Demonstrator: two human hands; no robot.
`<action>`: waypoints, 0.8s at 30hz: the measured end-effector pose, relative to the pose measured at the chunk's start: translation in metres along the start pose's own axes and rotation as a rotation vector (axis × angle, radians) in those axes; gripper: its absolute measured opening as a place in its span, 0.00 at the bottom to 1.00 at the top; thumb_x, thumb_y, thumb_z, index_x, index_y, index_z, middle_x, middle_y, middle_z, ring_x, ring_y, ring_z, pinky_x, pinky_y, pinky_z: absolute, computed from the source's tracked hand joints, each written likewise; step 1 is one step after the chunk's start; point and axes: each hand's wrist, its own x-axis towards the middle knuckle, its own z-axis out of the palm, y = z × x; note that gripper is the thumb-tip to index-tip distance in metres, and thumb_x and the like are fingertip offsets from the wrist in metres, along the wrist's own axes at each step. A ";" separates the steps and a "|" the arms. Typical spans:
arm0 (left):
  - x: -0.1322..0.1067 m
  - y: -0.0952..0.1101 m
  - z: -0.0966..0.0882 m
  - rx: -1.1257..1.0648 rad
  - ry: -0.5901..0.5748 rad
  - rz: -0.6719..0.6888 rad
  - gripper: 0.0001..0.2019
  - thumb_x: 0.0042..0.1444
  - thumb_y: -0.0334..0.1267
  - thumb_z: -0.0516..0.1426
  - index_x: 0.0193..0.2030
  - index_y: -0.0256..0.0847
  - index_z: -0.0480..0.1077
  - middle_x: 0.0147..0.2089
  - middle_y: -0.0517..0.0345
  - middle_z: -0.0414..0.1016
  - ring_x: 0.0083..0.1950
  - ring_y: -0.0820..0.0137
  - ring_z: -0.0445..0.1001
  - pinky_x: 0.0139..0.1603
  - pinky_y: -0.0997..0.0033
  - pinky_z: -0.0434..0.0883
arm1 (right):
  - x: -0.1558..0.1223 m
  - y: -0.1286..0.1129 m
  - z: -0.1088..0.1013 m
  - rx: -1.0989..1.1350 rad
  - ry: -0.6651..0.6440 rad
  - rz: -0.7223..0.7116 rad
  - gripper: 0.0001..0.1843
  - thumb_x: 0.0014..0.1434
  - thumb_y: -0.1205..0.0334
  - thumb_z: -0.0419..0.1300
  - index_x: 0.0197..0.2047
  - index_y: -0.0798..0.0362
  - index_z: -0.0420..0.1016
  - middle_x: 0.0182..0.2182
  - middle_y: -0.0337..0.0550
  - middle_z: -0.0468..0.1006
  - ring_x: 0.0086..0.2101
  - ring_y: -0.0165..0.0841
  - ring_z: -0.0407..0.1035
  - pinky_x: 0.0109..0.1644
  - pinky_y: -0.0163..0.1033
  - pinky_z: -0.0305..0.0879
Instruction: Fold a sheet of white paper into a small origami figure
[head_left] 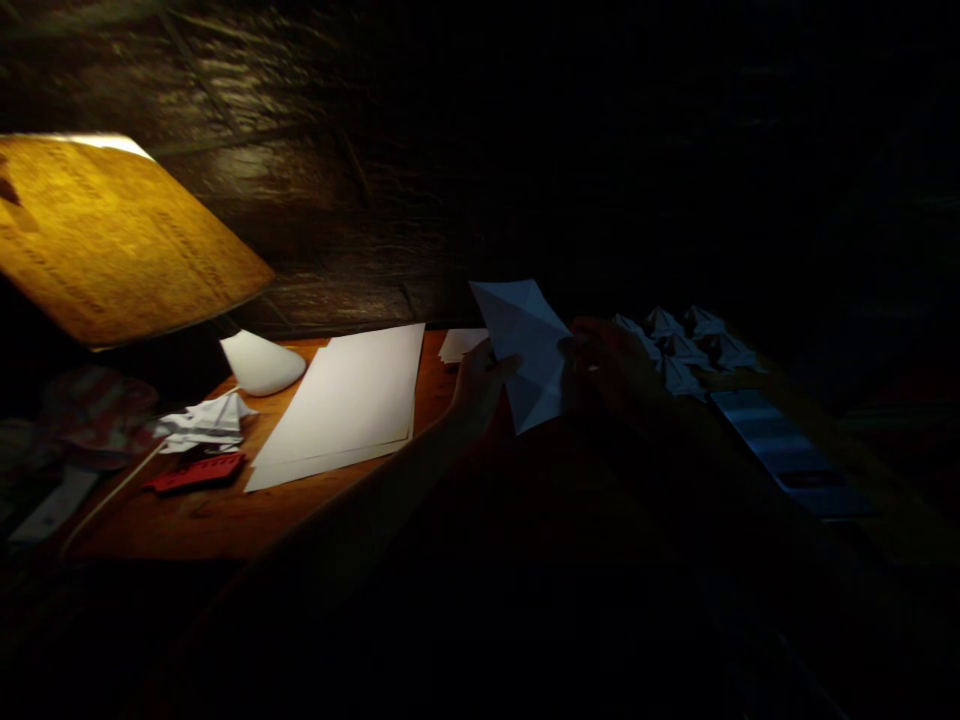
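A creased sheet of paper (525,340) is held up between my two hands, its fold lines crossing near the middle and its corners sticking out. My left hand (480,380) grips its left edge, thumb on the near face. On the opposite edge, my right hand (611,360) pinches the paper with bent fingers, mostly in shadow. Just beyond the right hand stand several folded paper figures (679,348) in a cluster. To the left of my left hand lies a stack of white paper sheets (345,400).
A lamp with a yellow-brown shade (127,240) and white base (262,365) lights the left side. Near it are crumpled paper (206,422), a red object (196,473) and a pale cord (112,495). A phone (780,445) lies right; small papers (460,343) lie behind my left hand.
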 end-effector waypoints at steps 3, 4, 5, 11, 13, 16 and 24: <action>-0.002 0.004 0.001 0.018 -0.015 -0.010 0.15 0.50 0.39 0.67 0.44 0.38 0.75 0.41 0.53 0.81 0.43 0.62 0.79 0.45 0.62 0.75 | -0.003 -0.005 0.003 0.074 -0.094 0.108 0.19 0.48 0.44 0.71 0.33 0.51 0.80 0.34 0.43 0.81 0.34 0.37 0.75 0.37 0.41 0.69; -0.002 0.005 0.001 0.027 -0.020 -0.009 0.16 0.49 0.39 0.67 0.44 0.38 0.75 0.42 0.53 0.81 0.43 0.63 0.79 0.45 0.63 0.75 | -0.004 -0.006 0.004 0.078 -0.103 0.115 0.18 0.47 0.46 0.72 0.32 0.52 0.79 0.32 0.43 0.81 0.34 0.37 0.75 0.37 0.41 0.69; -0.003 0.006 0.001 0.038 -0.025 -0.007 0.16 0.49 0.39 0.67 0.44 0.38 0.75 0.43 0.53 0.81 0.43 0.63 0.79 0.45 0.63 0.75 | -0.004 -0.006 0.004 0.085 -0.100 0.110 0.17 0.46 0.48 0.73 0.32 0.52 0.80 0.32 0.43 0.82 0.34 0.37 0.75 0.37 0.41 0.70; 0.000 0.003 -0.001 0.139 -0.053 0.008 0.15 0.49 0.44 0.67 0.41 0.38 0.76 0.40 0.52 0.81 0.40 0.63 0.79 0.39 0.65 0.75 | -0.005 -0.004 0.002 0.144 -0.061 0.098 0.14 0.46 0.54 0.72 0.37 0.50 0.81 0.33 0.41 0.83 0.33 0.38 0.76 0.38 0.43 0.72; 0.002 0.002 -0.001 0.136 -0.036 0.021 0.14 0.48 0.43 0.67 0.40 0.38 0.76 0.39 0.53 0.81 0.39 0.65 0.79 0.39 0.65 0.75 | -0.004 -0.003 0.001 0.163 -0.057 0.103 0.13 0.46 0.54 0.72 0.35 0.49 0.80 0.32 0.40 0.82 0.32 0.37 0.76 0.37 0.43 0.71; 0.002 0.005 -0.001 0.122 -0.014 0.066 0.10 0.49 0.37 0.65 0.39 0.40 0.77 0.39 0.55 0.82 0.41 0.65 0.79 0.42 0.65 0.76 | -0.002 -0.001 0.001 0.188 -0.046 0.095 0.10 0.45 0.56 0.70 0.32 0.49 0.79 0.30 0.39 0.81 0.31 0.35 0.75 0.37 0.42 0.71; -0.003 0.022 0.000 0.225 -0.106 0.122 0.06 0.53 0.34 0.59 0.34 0.42 0.78 0.42 0.53 0.81 0.43 0.63 0.78 0.42 0.65 0.74 | -0.001 -0.004 -0.007 0.045 -0.051 0.027 0.05 0.47 0.63 0.61 0.27 0.50 0.79 0.24 0.40 0.76 0.28 0.33 0.68 0.32 0.39 0.63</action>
